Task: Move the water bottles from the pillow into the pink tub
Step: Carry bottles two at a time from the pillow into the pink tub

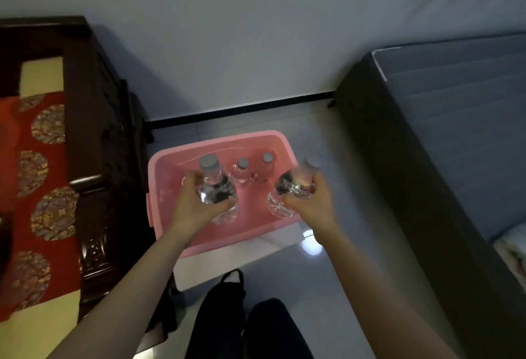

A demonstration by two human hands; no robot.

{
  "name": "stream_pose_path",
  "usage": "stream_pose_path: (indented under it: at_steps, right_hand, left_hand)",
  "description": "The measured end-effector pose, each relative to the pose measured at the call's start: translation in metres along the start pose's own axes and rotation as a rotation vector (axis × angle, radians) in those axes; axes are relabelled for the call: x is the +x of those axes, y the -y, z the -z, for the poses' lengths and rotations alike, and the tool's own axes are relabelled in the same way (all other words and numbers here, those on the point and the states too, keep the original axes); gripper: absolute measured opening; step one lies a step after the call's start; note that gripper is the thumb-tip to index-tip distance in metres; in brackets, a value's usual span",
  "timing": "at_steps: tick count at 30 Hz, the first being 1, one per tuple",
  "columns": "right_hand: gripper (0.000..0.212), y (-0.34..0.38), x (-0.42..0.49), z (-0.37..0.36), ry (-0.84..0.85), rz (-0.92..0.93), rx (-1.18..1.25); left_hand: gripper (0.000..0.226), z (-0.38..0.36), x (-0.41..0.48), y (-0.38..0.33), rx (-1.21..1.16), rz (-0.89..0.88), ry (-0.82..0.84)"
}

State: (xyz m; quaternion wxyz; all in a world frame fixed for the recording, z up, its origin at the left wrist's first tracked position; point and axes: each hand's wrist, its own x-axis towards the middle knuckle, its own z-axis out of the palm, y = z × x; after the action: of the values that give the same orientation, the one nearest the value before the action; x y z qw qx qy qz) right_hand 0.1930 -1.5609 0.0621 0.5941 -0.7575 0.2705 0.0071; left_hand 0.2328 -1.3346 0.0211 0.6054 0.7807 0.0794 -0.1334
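A grey tiled floor (355, 244) lay between a dark carved wooden bench (99, 131) and a dark bed (455, 131), and carried the pink tub (216, 142). Two capped bottles (242, 172) stood upright near the tub's far wall. The left hand (196, 205) held a water bottle (216, 185) above the tub's middle, fingers (190, 180) curled round it. The right hand (313, 202) gripped a tilted bottle (290, 187) over the tub's right rim.

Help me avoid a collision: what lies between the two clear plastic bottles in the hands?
Head view: two grey-capped clear bottles standing in the pink plastic tub show between the left-hand bottle and right-hand bottle.
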Motion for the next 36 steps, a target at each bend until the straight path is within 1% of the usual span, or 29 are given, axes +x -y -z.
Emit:
stream_pose_path:
  at_steps: [2,6,8,10,14,17,20,23,26,29,31,34,36]
  right_hand:
    - [0.057,-0.011,0.012,-0.009,-0.007,-0.009,-0.032]
    - [0.050,-0.038,0.059,-0.036,0.019,-0.039,-0.146]
    - [0.046,-0.049,0.078,-0.048,0.045,-0.068,-0.206]
    - [0.046,-0.059,0.091,-0.059,0.063,-0.059,-0.282]
    - [0.041,-0.084,0.121,-0.077,0.114,-0.035,-0.397]
    - [0.045,-0.099,0.135,-0.083,0.165,-0.017,-0.461]
    - [0.047,-0.112,0.142,-0.083,0.222,-0.062,-0.475]
    - [0.048,-0.122,0.145,-0.082,0.249,-0.083,-0.459]
    - [0.054,-0.126,0.148,-0.082,0.280,-0.069,-0.469]
    - [0.062,-0.125,0.147,-0.081,0.310,-0.065,-0.508]
    - [0.063,-0.121,0.147,-0.080,0.318,-0.067,-0.559]
    - [0.059,-0.108,0.143,-0.070,0.317,0.011,-0.678]
    - [0.055,-0.097,0.140,-0.061,0.329,0.150,-0.776]
  left_hand:
    - [0.073,-0.008,0.005,0.011,0.006,0.016,0.009]
    - [0.067,-0.031,0.037,0.026,0.049,0.082,-0.059]
    - [0.070,-0.040,0.049,0.038,0.080,0.114,-0.108]
    - [0.072,-0.050,0.060,0.052,0.116,0.115,-0.142]
    - [0.061,-0.069,0.080,0.079,0.164,0.124,-0.208]
    - [0.057,-0.080,0.086,0.101,0.263,0.114,-0.212]
    - [0.060,-0.087,0.089,0.117,0.293,0.113,-0.179]
    - [0.063,-0.091,0.092,0.123,0.318,0.109,-0.148]
    - [0.066,-0.094,0.095,0.130,0.342,0.135,-0.133]
    - [0.073,-0.095,0.095,0.133,0.355,0.123,-0.112]
    - [0.077,-0.094,0.095,0.133,0.368,0.127,-0.103]
    - [0.081,-0.091,0.094,0.123,0.429,0.150,-0.094]
    - [0.077,-0.084,0.090,0.114,0.439,0.102,-0.104]
